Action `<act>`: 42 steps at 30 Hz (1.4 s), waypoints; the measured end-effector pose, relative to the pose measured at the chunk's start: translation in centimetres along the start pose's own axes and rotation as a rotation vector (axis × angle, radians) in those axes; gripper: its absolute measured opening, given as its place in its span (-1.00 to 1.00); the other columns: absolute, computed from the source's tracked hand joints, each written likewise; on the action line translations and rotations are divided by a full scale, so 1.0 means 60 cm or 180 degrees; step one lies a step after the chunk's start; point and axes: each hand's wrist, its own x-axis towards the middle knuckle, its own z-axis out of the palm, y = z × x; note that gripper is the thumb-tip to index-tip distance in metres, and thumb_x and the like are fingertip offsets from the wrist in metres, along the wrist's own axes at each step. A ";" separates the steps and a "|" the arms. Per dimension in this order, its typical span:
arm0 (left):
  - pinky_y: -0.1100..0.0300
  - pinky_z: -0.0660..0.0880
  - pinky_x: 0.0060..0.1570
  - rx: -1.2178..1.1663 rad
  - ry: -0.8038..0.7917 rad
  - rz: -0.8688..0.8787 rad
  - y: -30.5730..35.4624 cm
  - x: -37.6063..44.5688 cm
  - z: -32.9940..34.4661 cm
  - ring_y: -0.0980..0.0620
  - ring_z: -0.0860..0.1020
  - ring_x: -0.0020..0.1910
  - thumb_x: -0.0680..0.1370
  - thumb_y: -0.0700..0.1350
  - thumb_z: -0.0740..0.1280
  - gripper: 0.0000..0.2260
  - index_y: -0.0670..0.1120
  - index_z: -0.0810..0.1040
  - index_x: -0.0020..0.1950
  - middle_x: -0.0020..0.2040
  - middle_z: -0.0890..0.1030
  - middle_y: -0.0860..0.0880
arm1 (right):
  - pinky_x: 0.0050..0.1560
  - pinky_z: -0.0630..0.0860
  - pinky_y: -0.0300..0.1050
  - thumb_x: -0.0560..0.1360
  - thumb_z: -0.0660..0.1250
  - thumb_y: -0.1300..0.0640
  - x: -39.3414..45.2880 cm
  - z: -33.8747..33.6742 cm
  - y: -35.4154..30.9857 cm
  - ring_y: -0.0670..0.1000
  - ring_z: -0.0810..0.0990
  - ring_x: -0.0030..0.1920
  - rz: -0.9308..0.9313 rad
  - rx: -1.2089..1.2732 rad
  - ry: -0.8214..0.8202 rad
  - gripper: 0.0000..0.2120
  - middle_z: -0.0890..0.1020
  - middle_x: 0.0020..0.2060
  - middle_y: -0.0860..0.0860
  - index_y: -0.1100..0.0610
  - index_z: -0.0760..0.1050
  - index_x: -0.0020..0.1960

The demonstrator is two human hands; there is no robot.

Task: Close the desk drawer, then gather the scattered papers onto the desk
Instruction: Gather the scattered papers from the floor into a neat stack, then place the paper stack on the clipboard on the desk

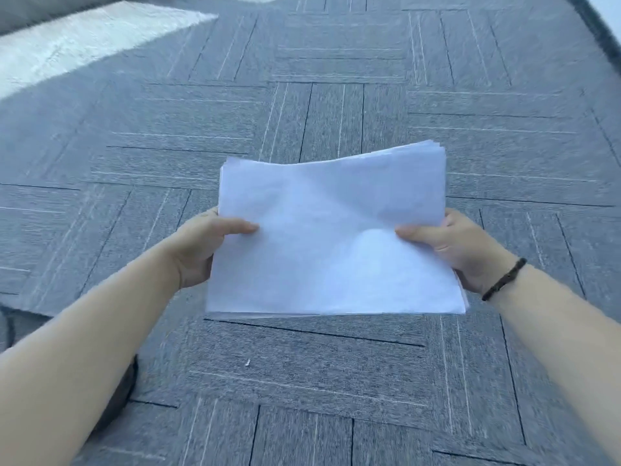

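Observation:
A stack of white papers [331, 237] is held flat in the air above the grey carpet, in the middle of the view. My left hand [201, 247] grips the stack's left edge, thumb on top. My right hand [460, 247] grips the right edge the same way; a dark bracelet is on that wrist. The top sheet is slightly creased and the far edge bows upward. The desk and its drawer are out of view.
Grey carpet tiles [336, 95] with thin line patterns cover the floor. A bright patch of light [77, 45] lies at the top left. A dark shape [124, 391] shows under my left forearm. A small white scrap [247, 362] lies on the carpet.

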 end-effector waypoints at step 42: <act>-0.07 0.62 0.00 -0.4116 0.4703 0.1689 0.267 -1.636 -0.434 -0.16 0.67 0.11 0.59 -0.08 0.33 -0.73 -0.13 0.62 0.25 0.16 0.70 -0.12 | 0.11 0.61 0.06 0.48 0.35 0.18 -0.900 1.456 -0.668 0.11 0.72 0.02 0.2096 -0.0629 -0.3113 -0.55 0.68 0.18 0.15 0.17 0.51 0.36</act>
